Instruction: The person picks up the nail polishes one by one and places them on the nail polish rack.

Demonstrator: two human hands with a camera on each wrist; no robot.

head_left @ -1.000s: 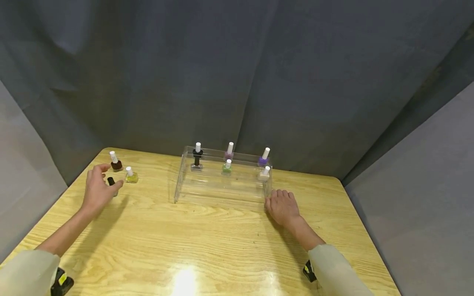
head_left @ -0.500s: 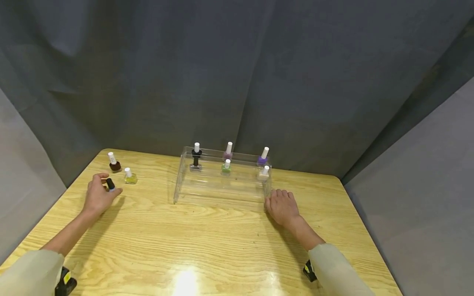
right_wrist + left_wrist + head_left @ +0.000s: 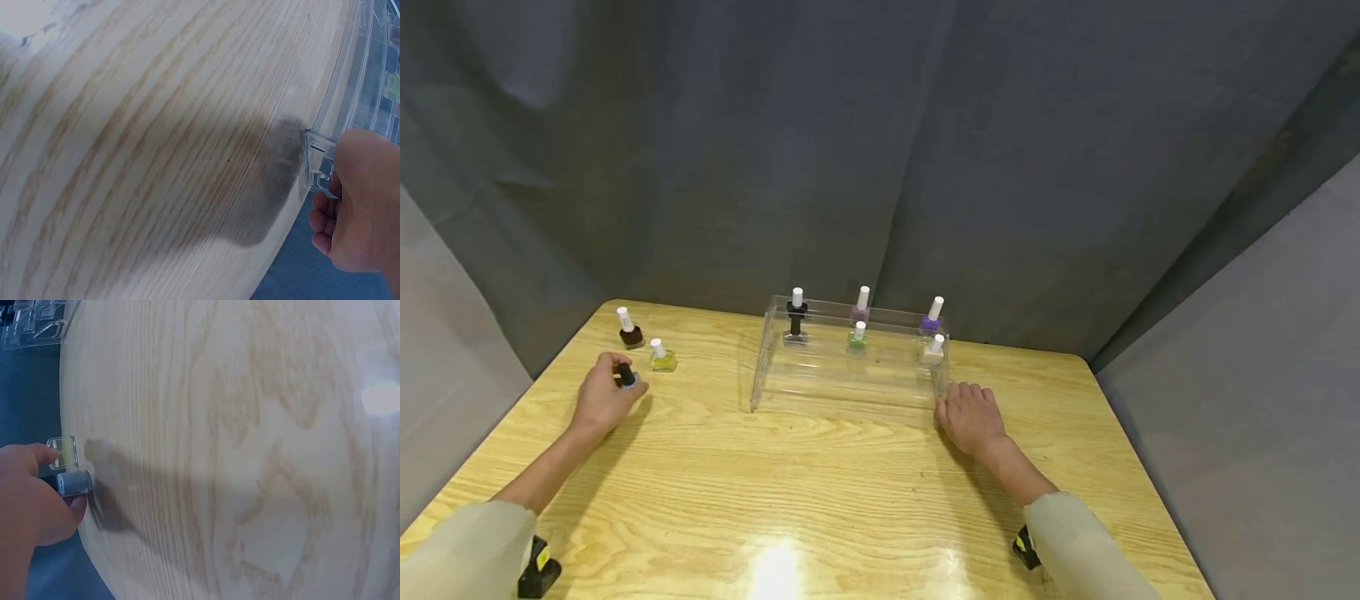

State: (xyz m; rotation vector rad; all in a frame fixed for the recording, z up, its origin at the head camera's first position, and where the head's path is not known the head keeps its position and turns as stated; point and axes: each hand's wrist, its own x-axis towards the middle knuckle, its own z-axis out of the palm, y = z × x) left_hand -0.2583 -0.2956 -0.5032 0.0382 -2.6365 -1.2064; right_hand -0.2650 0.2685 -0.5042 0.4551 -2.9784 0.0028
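Observation:
At the left of the table my left hand (image 3: 604, 396) pinches a nail polish bottle (image 3: 628, 378) between thumb and fingers. It has a black cap, and in the left wrist view the bottle (image 3: 75, 482) shows grey-blue polish. Just beyond are a yellow nail polish bottle (image 3: 663, 361) and a dark red one (image 3: 632, 337), both with white caps and upright. My right hand (image 3: 972, 419) grips the front right corner of a clear stepped display rack (image 3: 842, 385), its fingers curled at the side panel (image 3: 319, 164).
Black (image 3: 797, 315), mauve (image 3: 860, 314) and purple (image 3: 931, 323) bottles stand on the rack's top step. Below them are a green (image 3: 857, 340) and a pale beige bottle (image 3: 932, 353). A dark curtain (image 3: 880, 150) hangs behind the wooden table (image 3: 820, 492).
My left hand has closed its fingers around the black-capped bottle, which has shifted and tilted slightly in its grasp. The right hand has stayed at the rack's corner.

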